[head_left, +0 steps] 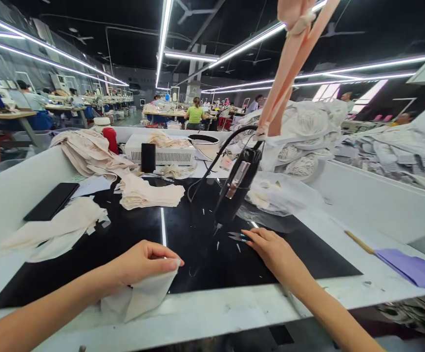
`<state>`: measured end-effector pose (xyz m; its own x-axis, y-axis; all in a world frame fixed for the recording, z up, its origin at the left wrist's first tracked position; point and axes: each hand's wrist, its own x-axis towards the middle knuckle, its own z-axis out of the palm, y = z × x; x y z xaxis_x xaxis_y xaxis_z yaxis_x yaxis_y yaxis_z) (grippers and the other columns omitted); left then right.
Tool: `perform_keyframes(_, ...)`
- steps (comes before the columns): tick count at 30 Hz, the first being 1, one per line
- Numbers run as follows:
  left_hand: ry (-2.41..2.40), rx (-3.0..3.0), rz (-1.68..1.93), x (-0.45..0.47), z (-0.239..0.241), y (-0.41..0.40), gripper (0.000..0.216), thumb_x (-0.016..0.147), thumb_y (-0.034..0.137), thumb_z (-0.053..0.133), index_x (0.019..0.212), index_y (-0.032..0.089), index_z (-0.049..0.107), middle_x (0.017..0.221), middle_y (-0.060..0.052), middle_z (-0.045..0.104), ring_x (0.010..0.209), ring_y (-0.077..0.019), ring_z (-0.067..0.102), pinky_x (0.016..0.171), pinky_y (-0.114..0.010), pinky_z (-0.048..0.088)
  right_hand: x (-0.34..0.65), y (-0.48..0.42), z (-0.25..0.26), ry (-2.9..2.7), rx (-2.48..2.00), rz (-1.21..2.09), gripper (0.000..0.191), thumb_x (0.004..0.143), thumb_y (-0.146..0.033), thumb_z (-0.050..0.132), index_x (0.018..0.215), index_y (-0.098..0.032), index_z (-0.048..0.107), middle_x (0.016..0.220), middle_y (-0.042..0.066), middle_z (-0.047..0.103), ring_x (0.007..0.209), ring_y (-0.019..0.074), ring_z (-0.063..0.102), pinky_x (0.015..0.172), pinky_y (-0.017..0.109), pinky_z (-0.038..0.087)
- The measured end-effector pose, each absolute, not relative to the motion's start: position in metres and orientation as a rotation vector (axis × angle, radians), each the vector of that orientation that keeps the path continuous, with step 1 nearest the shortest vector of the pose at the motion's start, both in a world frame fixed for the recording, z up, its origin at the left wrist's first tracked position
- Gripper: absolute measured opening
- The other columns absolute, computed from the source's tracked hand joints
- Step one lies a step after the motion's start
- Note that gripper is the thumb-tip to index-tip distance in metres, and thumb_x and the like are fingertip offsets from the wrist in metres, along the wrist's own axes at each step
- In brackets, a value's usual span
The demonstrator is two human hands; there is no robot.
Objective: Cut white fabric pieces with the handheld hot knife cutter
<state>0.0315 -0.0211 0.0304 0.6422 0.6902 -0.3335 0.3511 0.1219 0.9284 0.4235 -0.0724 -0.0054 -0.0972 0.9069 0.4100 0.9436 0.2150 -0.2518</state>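
Observation:
A cream fabric piece [153,289] hangs from the closed fingers of my left hand [142,264], which pinches its upper corner near the front edge of the black work surface [198,274]. The lower part of the piece drapes over the white table edge. Low over the black surface, my right hand [273,252] is closed around small thread snips [237,236]. Their pointed blades stick out to the left, slightly apart, and the handles are hidden in my fingers. Just beyond the blades, a black handheld device [237,186] with a cord hangs tip down from peach fabric strips [286,78].
Stacked cream fabric pieces [150,191] lie at the back, with more loose pieces [62,225] at left beside a black phone [51,201]. A vented white box [161,150] stands behind. A clear plastic bag [278,193] and purple cloth [410,266] are at right.

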Motion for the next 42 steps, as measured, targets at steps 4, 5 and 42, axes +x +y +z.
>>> perform_keyframes(4, 0.892, 1.476, 0.307, 0.033, 0.031, -0.021, 0.064, 0.076, 0.073, 0.084, 0.108, 0.018, 0.086, 0.075, -0.001, 0.068, 0.068, -0.0151, 0.051, 0.062, -0.026, 0.037, 0.423, -0.074, 0.001, -1.999, -1.729, -0.079, 0.034, 0.106, -0.047, 0.047, 0.096, -0.025, 0.072, 0.090, 0.012, 0.074, 0.079, 0.0285, 0.073, 0.072, 0.041, 0.061)
perform_keyframes(5, 0.886, 1.472, 0.305, 0.034, 0.031, -0.021, 0.064, 0.076, 0.073, 0.084, 0.108, 0.018, 0.087, 0.075, -0.002, 0.068, 0.068, -0.0149, 0.050, 0.061, -0.026, 0.036, 0.422, -0.077, 0.003, -1.989, -1.737, -0.077, 0.034, 0.106, -0.048, 0.046, 0.091, -0.026, 0.068, 0.088, 0.011, 0.073, 0.076, 0.0275, 0.072, 0.069, 0.040, 0.060)
perform_keyframes(42, 0.864, 1.538, 0.295, 0.043, 0.038, -0.040, 0.031, 0.081, 0.042, 0.077, 0.091, 0.016, 0.089, 0.069, -0.001, 0.064, 0.068, -0.0138, 0.043, 0.061, -0.026, 0.031, 0.274, -0.128, 0.027, -2.093, -1.390, 0.581, 0.051, 0.115, -0.051, 0.031, 0.127, -0.027, 0.074, 0.089, 0.004, 0.071, 0.079, 0.0190, 0.073, 0.075, 0.029, 0.060)
